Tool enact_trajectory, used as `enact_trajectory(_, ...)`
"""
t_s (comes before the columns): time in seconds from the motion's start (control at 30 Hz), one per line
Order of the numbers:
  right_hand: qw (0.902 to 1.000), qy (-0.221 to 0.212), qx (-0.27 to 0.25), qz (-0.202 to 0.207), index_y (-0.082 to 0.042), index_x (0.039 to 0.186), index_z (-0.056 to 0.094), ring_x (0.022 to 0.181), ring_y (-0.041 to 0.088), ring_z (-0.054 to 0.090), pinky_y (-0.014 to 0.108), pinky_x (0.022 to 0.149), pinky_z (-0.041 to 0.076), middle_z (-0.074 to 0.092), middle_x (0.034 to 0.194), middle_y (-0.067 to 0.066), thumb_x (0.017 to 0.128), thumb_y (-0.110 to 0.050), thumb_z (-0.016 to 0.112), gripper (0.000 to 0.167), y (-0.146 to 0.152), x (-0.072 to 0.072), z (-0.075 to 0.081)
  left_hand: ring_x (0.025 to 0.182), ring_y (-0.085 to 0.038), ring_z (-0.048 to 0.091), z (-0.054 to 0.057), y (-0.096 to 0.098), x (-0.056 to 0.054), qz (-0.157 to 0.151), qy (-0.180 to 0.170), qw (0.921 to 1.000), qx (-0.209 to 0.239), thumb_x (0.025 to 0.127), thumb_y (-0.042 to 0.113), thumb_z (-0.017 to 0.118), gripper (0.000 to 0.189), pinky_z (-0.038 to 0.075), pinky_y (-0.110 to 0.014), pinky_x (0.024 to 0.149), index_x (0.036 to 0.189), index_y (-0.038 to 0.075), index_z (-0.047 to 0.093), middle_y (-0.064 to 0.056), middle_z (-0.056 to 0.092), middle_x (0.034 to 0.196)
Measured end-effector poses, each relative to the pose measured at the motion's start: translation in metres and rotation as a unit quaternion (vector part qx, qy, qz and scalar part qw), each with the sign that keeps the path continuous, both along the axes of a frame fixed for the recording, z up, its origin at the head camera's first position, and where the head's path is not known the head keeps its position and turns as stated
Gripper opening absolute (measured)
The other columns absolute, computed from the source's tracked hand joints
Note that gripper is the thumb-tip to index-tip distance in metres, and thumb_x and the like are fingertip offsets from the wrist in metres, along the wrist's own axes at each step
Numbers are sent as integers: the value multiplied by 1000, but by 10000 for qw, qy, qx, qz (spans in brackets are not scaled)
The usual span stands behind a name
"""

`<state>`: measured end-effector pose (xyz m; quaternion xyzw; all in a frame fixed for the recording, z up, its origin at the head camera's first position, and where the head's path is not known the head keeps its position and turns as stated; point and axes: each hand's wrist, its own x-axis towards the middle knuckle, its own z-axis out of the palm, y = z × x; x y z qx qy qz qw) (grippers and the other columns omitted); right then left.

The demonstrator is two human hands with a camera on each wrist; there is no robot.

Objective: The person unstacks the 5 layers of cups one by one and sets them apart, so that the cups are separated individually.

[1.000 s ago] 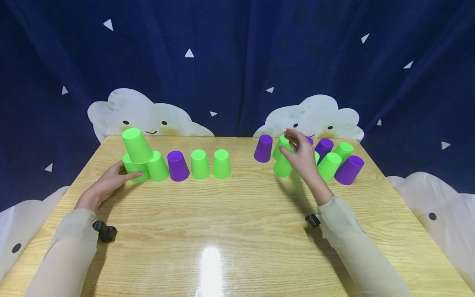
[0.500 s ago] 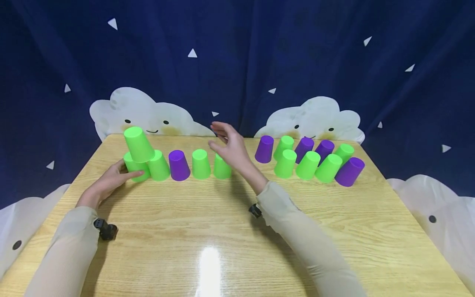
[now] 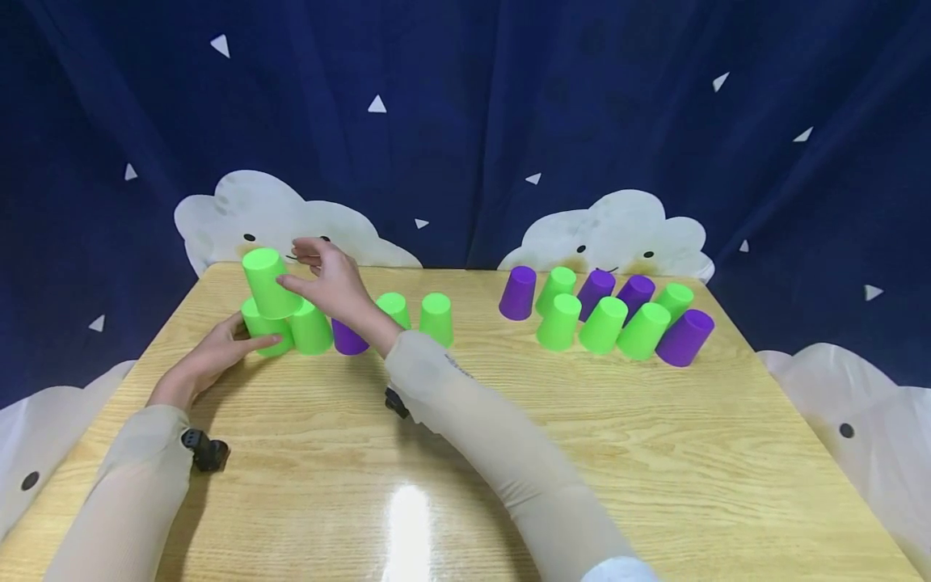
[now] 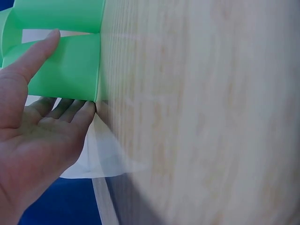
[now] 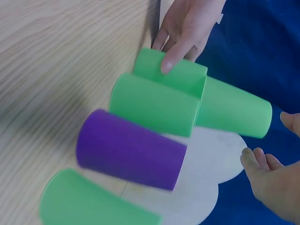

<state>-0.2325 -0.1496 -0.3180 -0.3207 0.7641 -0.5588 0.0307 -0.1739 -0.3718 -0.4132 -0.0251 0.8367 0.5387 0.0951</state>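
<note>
My left hand (image 3: pixel 215 356) holds the leftmost green cup (image 3: pixel 265 333), thumb across its front and fingers at its outer side; the left wrist view shows this close up. Next to that cup is a second green cup (image 3: pixel 311 331). Upside down across these two sits a third green cup (image 5: pixel 236 108). My right hand (image 3: pixel 330 279) hovers just right of this upper cup, its thumb and fingers spread. In the right wrist view, a gap shows between the right hand (image 5: pixel 276 183) and the upper cup, and nothing is in its grasp.
Along the same row stand a purple cup (image 5: pixel 131 150), partly behind my right hand, and two green cups, one at the row's right end (image 3: pixel 436 319). Several green and purple cups, including a purple one (image 3: pixel 685 338), crowd the table's right side. A dark blue curtain (image 3: pixel 465 121) hangs behind.
My right hand has swept left from above the right-hand cups, past the row's middle, to beside the upper green cup. The left hand stays on its cup.
</note>
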Motion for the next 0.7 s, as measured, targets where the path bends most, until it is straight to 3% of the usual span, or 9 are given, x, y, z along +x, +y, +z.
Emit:
enact_trajectory(0.4,9919,456,1080,-495,-9,137,54,114,6,59,4,86,40,62,130,-2,86,-23,79,58,-37,-3,13,142,-46,17,1,-1,-1,-26,74,10000,-31,98,30,63,87,12,-62,115,156,-2,6,-30,21,154)
enact_trajectory(0.7,9880,515,1338,-567,-12,134,59,110,3,59,4,84,40,62,129,-5,86,-23,79,53,-43,-5,12,143,-43,15,2,1,1,-37,33,9999,107,97,30,65,89,13,-60,116,157,4,5,-25,19,157)
